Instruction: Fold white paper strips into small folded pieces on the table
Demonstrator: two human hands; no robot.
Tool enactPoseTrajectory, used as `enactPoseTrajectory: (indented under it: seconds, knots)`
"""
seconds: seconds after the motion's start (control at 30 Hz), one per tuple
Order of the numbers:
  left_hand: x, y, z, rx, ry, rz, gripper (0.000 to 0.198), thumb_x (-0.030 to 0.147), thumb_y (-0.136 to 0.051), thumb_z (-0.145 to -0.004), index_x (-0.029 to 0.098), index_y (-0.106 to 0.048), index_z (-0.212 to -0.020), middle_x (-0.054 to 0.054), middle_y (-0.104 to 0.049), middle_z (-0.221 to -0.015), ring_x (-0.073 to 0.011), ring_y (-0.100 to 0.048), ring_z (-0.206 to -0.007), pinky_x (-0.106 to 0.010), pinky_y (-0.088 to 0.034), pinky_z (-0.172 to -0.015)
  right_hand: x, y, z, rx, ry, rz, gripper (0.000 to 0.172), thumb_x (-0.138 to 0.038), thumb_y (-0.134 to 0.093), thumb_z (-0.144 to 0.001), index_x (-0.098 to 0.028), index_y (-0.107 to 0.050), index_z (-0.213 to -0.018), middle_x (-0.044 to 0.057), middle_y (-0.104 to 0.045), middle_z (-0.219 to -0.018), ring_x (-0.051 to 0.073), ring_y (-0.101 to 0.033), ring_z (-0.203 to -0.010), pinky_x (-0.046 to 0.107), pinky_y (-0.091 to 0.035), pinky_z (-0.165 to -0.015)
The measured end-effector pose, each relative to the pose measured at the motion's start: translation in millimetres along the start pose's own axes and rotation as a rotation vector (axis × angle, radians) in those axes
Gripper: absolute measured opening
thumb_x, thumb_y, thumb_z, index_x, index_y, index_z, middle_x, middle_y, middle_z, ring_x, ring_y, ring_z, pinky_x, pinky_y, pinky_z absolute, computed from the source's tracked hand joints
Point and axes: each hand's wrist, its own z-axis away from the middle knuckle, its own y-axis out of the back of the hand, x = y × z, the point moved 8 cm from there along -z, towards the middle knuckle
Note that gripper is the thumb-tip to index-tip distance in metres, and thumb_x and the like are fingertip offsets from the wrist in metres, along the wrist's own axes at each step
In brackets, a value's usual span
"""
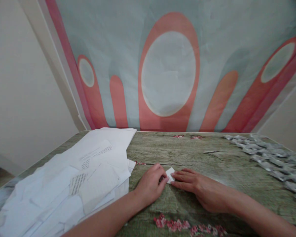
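A small folded white paper (170,175) lies on the wood-patterned table (177,151) between my two hands. My left hand (153,182) has its fingers curled, and the thumb and fingertips pinch the paper's left edge. From the other side my right hand (192,182) reaches in low and flat, its fingers stretched out and the fingertips resting on the paper's right edge.
A big heap of loose white papers (98,171), some printed, covers the table's left side. Rows of small folded grey-white pieces (273,158) lie at the right. Behind the table hangs a patterned backdrop (123,39).
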Motion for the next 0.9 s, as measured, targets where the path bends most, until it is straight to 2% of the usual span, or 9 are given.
enactPoseTrajectory:
  seconds: [0.27,0.5,0.6,0.77,0.9]
  knots:
    - [0.0,-1.2,1.3,0.013,0.013,-0.038,0.003,0.017,-0.051,-0.084,0.018,-0.054,-0.085,-0.004,-0.051,-0.092,-0.0181,-0.050,-0.088,-0.029,-0.041,-0.078,0.4,-5.4,0.0,-0.010,-0.028,0.041,0.076,-0.002,-0.047,-0.068,-0.027,-0.033,-0.138,0.005,-0.026,-0.147,0.023,-0.027,-0.133,0.046,-0.017,-0.110]
    - [5.2,-6.0,4.7,-0.018,-0.054,-0.083,0.020,0.014,-0.046,-0.087,0.021,-0.055,-0.104,-0.004,-0.053,-0.099,-0.0179,-0.049,-0.094,-0.029,-0.040,-0.083,-0.5,-6.0,-1.2,-0.020,-0.036,0.065,0.076,-0.003,-0.049,-0.067,-0.024,-0.034,-0.138,0.007,-0.027,-0.147,0.025,-0.028,-0.132,0.046,-0.019,-0.109]
    - [6.1,-6.7,5.4,-0.025,-0.062,-0.046,0.020,0.015,-0.048,-0.087,0.022,-0.056,-0.104,-0.003,-0.054,-0.098,-0.0175,-0.050,-0.093,-0.028,-0.040,-0.083,-0.5,-5.0,-1.1,-0.009,-0.027,0.063,0.076,-0.003,-0.049,-0.067,-0.024,-0.034,-0.138,0.007,-0.028,-0.146,0.025,-0.029,-0.132,0.046,-0.020,-0.108]
    - [0.4,-5.3,2.5,-0.018,0.001,0.068,0.022,0.016,-0.055,-0.083,0.022,-0.056,-0.105,-0.002,-0.056,-0.092,-0.0173,-0.052,-0.087,-0.027,-0.041,-0.078,-0.3,-1.5,-0.2,0.025,-0.022,0.018,0.082,0.000,-0.047,-0.064,-0.026,-0.029,-0.140,0.005,-0.033,-0.144,0.022,-0.032,-0.130,0.043,-0.023,-0.108]
    - [-0.4,-5.5,0.0,-0.039,0.009,0.100,0.007,0.019,-0.054,-0.084,0.019,-0.060,-0.088,-0.002,-0.056,-0.085,-0.0167,-0.053,-0.083,-0.025,-0.040,-0.074,4.3,2.5,0.8,0.072,-0.071,-0.013,0.084,0.002,-0.044,-0.062,-0.020,-0.026,-0.141,0.006,-0.040,-0.140,0.018,-0.037,-0.127,0.036,-0.026,-0.108]
